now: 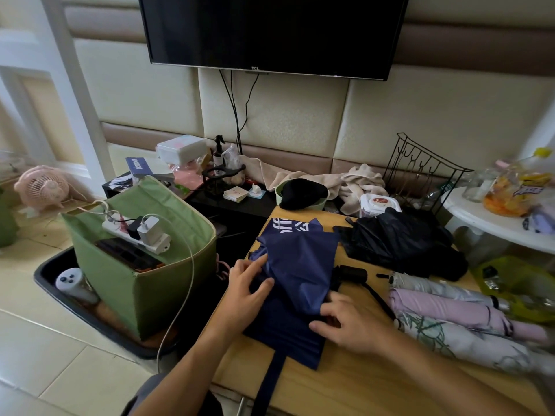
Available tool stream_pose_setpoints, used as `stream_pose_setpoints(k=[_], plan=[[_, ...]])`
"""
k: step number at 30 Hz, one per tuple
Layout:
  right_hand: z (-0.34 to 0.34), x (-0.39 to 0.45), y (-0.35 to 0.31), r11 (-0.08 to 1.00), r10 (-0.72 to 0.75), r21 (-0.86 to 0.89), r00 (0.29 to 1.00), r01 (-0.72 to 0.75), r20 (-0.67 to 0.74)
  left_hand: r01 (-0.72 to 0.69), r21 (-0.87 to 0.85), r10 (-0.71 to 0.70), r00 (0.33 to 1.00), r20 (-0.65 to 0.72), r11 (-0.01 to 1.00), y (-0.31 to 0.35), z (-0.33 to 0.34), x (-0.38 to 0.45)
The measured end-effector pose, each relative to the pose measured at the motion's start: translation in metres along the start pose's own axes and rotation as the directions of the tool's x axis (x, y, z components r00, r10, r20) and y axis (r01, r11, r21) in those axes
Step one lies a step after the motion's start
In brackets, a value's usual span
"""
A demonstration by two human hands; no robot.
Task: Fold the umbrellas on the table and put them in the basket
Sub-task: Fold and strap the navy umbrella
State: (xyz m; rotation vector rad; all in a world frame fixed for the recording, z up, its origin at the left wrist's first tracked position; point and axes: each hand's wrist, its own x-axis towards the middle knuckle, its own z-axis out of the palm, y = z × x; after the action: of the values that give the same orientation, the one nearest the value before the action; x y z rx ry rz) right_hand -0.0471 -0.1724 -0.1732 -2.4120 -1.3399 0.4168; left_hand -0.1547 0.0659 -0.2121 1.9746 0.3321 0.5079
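both hands are on the navy umbrella [295, 277] lying on the wooden table [354, 376]. my left hand [246, 288] presses its left edge with fingers nearly straight, forefinger stretched onto the cloth; my right hand [345, 321] has its fingers bent, pinching a fold near the middle. its canopy is thin, smooth, slightly shiny fabric, creased into flat panels, with white lettering at the far end and a long strap trailing off the near table edge. its black handle [350, 273] pokes out to the right. i count 5 umbrellas: this navy one, 1 black one [402, 244] crumpled loose beyond it, and 3 rolled into tubes at my right, 1 silver-grey [435, 288], 1 pale pink [444, 310], 1 white with green leaves [459, 343]. left of the table stands 1 green fabric basket [126, 283], boxy and soft-sided, with a white power strip [135, 234] resting across its top.
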Motion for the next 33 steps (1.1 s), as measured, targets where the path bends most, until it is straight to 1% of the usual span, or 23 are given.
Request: stream_pose_setpoints(k=[2,4,6,8,9,11,15,19,22,23,25,28,30,32,33], plan=[[0.000,-0.001,-0.002,0.999,-0.019,0.042,1.000,0.018,0.010,0.002,-0.080,-0.001,1.000,0.005,0.997,0.004,0.000,-0.001],[0.003,-0.001,0.002,0.995,-0.039,0.089,0.999,0.038,0.016,-0.024,-0.129,0.019,0.999,-0.040,0.991,0.010,0.001,-0.003],[0.003,0.000,0.004,0.980,-0.029,0.197,0.999,0.032,-0.019,-0.056,-0.155,0.041,0.995,-0.096,0.986,0.011,0.000,-0.004],[-0.003,0.001,0.002,0.942,0.028,0.335,0.998,-0.005,-0.064,-0.065,-0.153,0.048,0.993,-0.112,0.986,0.010,-0.001,-0.004],[-0.006,0.002,0.002,0.929,0.052,0.369,0.996,-0.023,-0.070,-0.061,-0.130,0.047,0.993,-0.105,0.990,0.007,-0.002,-0.004],[-0.010,0.003,0.003,0.930,0.067,0.365,0.996,-0.045,-0.050,-0.028,-0.073,0.022,0.996,-0.087,0.997,0.003,-0.002,-0.004],[-0.007,0.004,0.007,0.965,0.081,0.248,0.997,-0.080,0.006,0.024,0.088,-0.014,0.994,-0.112,0.996,-0.003,-0.002,0.007],[-0.001,0.002,0.009,0.979,0.054,0.192,0.996,-0.067,0.071,-0.006,0.325,0.036,0.996,-0.085,0.946,-0.007,-0.001,0.009],[0.000,0.002,0.005,0.960,0.061,0.268,0.996,-0.076,0.064,-0.045,0.457,0.109,0.987,-0.116,0.889,-0.010,-0.001,0.008],[-0.001,0.002,0.003,0.941,0.062,0.329,0.997,-0.076,0.051,-0.042,0.484,0.113,0.987,-0.116,0.874,-0.011,-0.002,0.008],[-0.005,0.003,-0.003,0.866,0.108,0.488,0.994,-0.107,0.026,-0.035,0.495,0.110,0.986,-0.124,0.868,-0.012,-0.003,0.008],[-0.009,0.008,-0.010,0.714,0.246,0.676,0.969,-0.184,0.004,0.004,0.427,0.077,0.982,-0.172,0.904,-0.013,-0.003,0.007],[-0.010,0.011,-0.012,0.634,0.293,0.755,0.955,-0.166,-0.035,0.048,0.404,0.032,0.982,-0.187,0.913,-0.011,-0.004,0.005],[-0.012,0.013,-0.013,0.614,0.270,0.783,0.959,-0.103,-0.086,0.095,0.414,-0.024,0.984,-0.175,0.905,-0.008,-0.005,0.002],[-0.012,0.012,-0.013,0.615,0.236,0.785,0.967,-0.071,-0.097,0.112,0.424,-0.044,0.985,-0.166,0.899,-0.008,-0.005,0.001]])
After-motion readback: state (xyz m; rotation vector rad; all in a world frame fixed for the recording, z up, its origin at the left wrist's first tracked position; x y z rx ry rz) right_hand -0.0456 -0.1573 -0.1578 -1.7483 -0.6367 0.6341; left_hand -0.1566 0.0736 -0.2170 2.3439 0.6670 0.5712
